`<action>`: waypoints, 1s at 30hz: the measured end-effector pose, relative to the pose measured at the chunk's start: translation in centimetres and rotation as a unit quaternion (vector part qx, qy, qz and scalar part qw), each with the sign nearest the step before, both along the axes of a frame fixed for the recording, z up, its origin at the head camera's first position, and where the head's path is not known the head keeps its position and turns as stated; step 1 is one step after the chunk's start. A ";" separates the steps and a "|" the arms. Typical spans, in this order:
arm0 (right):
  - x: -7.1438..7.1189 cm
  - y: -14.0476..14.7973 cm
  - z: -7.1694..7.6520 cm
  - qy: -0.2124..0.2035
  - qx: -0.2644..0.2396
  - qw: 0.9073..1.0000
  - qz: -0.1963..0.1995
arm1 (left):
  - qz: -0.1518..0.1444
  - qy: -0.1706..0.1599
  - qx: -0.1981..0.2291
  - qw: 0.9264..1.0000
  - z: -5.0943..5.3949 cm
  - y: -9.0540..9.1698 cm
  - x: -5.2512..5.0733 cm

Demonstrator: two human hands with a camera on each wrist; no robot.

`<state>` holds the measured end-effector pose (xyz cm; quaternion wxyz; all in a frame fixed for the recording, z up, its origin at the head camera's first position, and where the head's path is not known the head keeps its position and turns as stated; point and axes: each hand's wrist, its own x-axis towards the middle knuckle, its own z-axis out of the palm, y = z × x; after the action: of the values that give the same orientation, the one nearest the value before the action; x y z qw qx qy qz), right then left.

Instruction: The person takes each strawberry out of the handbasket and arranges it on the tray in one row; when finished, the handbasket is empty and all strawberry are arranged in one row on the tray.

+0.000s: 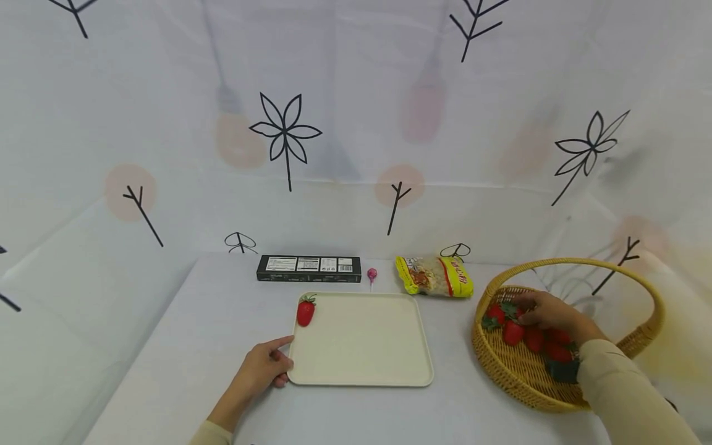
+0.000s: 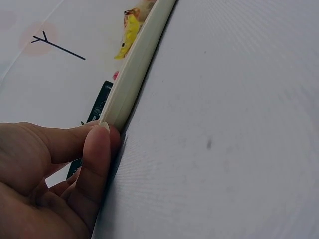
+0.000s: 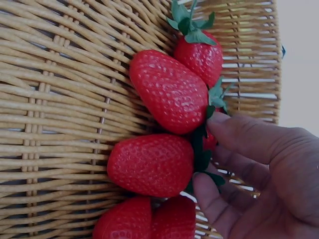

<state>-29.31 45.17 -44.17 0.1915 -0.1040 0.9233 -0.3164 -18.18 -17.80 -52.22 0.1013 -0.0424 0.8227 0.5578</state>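
Note:
A cream rectangular tray lies on the table, with one red strawberry in its far left corner. My left hand is at the tray's near left side; in the left wrist view its thumb and a finger pinch the tray's rim. On the right, my right hand reaches into a wicker basket with several strawberries. In the right wrist view its thumb and fingers touch the green leaves beside a large strawberry and another strawberry. Whether they grip one is hidden.
Behind the tray are a black box with white labels, a pink lollipop and a yellow food packet. The basket's tall handle arches over my right hand. A dark object lies in the basket below the right wrist.

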 end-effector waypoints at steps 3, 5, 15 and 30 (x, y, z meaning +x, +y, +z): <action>-0.1 -0.1 0.0 0.000 0.005 1.000 -0.007 | -0.002 -0.001 0.001 1.000 0.1 0.0 0.0; 0.0 -0.2 -0.1 -0.006 0.004 1.000 -0.009 | -0.002 0.000 0.001 1.000 0.2 0.1 0.0; 0.2 -0.2 -0.3 -0.020 0.005 1.000 -0.014 | -0.002 -0.003 0.001 1.000 0.3 0.2 0.0; 0.5 0.1 -1.1 -0.037 0.000 0.999 -0.036 | 0.001 -0.009 0.001 1.000 0.3 0.2 -0.1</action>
<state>-28.78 45.30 -45.23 0.2142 -0.0591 0.9187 -0.3266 -18.24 -17.60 -51.92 0.1083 -0.0482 0.8213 0.5580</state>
